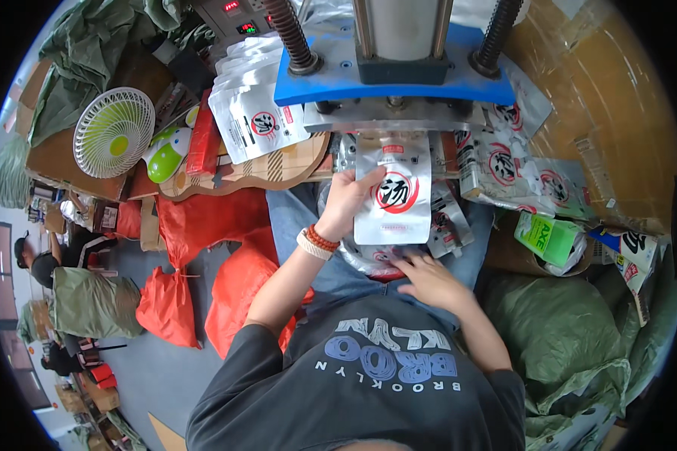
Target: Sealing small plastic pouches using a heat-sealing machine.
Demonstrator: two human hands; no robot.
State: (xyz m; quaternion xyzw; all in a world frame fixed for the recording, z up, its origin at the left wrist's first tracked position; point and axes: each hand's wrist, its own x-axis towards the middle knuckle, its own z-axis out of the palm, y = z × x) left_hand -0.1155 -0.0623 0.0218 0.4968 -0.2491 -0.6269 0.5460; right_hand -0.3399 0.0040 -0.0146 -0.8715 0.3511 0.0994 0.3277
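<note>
My left hand [347,197], with bead bracelets at its wrist, grips the left edge of a silver foil pouch [393,214] printed with a red ring and a black character. The pouch's top end lies under the lower metal plate [395,116] of a press with a blue upper plate [399,84]. Below it, my right hand [435,286] rests with spread fingers at the edge of a pile of pouches [450,219] on my lap. No object shows in that hand, though its fingertips partly blend into the pile.
A fanned stack of empty-looking pouches [259,113] lies left of the press. Farther left are a red box [204,135] and a white fan [115,134]. More pouches [502,161] fill the right side, above a green packet [547,237]. Red sacks [237,289] stand beside my left leg.
</note>
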